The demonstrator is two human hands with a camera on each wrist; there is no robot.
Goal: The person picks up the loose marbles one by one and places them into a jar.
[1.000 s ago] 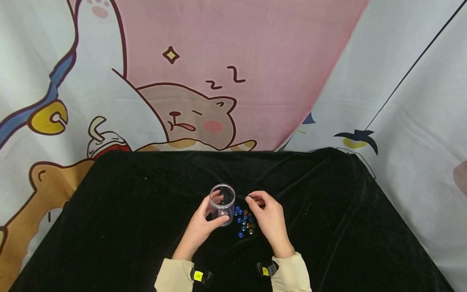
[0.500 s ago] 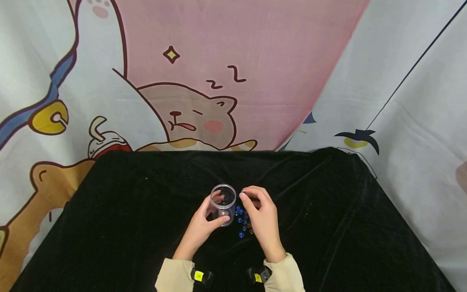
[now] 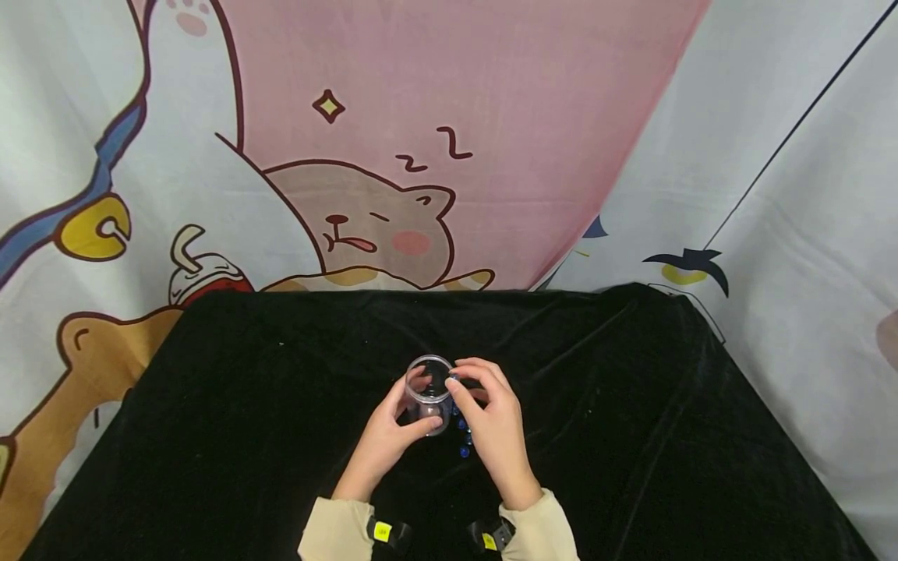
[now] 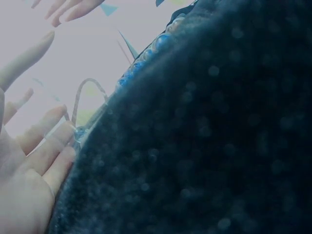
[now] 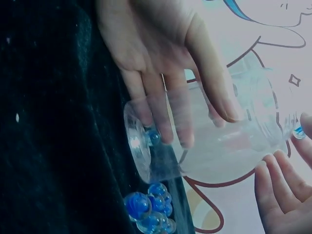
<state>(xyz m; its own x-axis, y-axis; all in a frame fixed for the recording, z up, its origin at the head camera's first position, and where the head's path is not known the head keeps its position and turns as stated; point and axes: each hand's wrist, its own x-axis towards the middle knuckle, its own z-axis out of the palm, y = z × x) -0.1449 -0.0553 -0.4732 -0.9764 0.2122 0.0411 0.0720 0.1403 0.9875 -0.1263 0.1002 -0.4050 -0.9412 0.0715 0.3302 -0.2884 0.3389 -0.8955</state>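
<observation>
My left hand (image 3: 393, 428) grips a clear plastic jar (image 5: 214, 156), thumb on the near side and fingers round the far side. The jar stands upright with its mouth uncovered. Through the wall near its base I see one blue marble (image 5: 154, 136). Between thumb and fingertips, my right hand (image 3: 495, 425) pinches a blue-and-clear glass marble (image 5: 299, 130) beside the jar's rim. Just right of the jar, several loose marbles (image 5: 138, 205) lie on the cloth; in the head view the right hand partly hides them.
Black velvety cloth (image 3: 281, 405) covers the table. Behind it hangs a curtain (image 3: 491, 93) printed with cartoon animals. Each wrist carries a small black camera with a yellow label, below pale sleeves (image 3: 335, 530).
My right hand has moved left with its marble, from above the loose marbles to the jar's rim. It now covers more of the loose marbles. The left hand and jar stay nearly still.
</observation>
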